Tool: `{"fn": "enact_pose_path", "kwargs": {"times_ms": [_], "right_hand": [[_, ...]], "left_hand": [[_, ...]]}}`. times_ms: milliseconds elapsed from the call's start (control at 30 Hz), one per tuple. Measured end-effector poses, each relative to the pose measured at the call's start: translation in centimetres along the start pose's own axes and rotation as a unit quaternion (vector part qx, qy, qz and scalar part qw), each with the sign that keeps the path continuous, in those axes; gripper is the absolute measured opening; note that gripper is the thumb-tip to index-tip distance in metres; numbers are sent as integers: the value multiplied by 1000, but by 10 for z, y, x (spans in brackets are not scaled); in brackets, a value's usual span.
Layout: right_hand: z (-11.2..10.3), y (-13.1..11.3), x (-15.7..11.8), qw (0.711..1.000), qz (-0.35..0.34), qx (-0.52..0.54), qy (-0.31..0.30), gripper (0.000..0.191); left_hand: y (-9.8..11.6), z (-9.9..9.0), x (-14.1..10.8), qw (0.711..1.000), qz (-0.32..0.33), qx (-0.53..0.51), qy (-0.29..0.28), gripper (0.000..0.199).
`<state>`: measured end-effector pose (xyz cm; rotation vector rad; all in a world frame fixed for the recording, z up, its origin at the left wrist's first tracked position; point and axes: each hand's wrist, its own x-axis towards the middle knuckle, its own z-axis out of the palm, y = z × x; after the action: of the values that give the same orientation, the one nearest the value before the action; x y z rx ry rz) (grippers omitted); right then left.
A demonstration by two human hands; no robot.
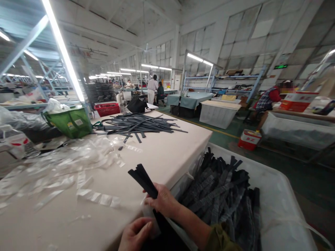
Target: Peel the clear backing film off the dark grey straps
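Observation:
My right hand (pixel 163 200) is closed around several dark strips (pixel 142 177), whose upper ends fan out above the table's edge. Lower down, my left hand (pixel 137 233) pinches a piece of whitish translucent film (pixel 154 223) against the strips. The lower part of the strips runs off the bottom of the view. A pile of long dark strips (pixel 141 122) lies at the far end of the pale table (pixel 146 153). Crumpled clear film strips (pixel 98 195) are strewn over its left side.
To the right stands a white bin (pixel 277 181) holding many dark strips (pixel 222 188). A green bag (pixel 69 122) and a red basket (pixel 106 108) are at the back left. Farther off are people, covered tables (pixel 193 100) and a red-white box (pixel 250 139).

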<state>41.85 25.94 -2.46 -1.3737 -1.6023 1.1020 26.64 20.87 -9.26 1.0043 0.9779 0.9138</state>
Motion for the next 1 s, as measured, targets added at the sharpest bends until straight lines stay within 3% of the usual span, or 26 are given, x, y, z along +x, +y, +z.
{"fn": "enact_pose_path", "kwargs": {"times_ms": [233,400,567,667,833,1000], "right_hand": [[-3,-2,4,999,19,27,-18,27],[-13,-3,-1,996,35,79,-25,34],[-35,4,-44,988,51,139,-50,53],[-41,10,-78,980,81,170,-62,52],[-39,10,-119,979,95,151,-96,54],[-30,13,-127,980,104,136,-100,55]], "left_hand": [[29,15,-10,998,-38,48,-18,45],[32,14,-9,998,-56,-4,-7,38],[33,8,-1,982,-63,-159,79,38],[39,9,6,959,-72,-241,132,43],[48,19,12,949,-72,-282,119,44],[50,30,10,957,-66,-270,87,43]]}}
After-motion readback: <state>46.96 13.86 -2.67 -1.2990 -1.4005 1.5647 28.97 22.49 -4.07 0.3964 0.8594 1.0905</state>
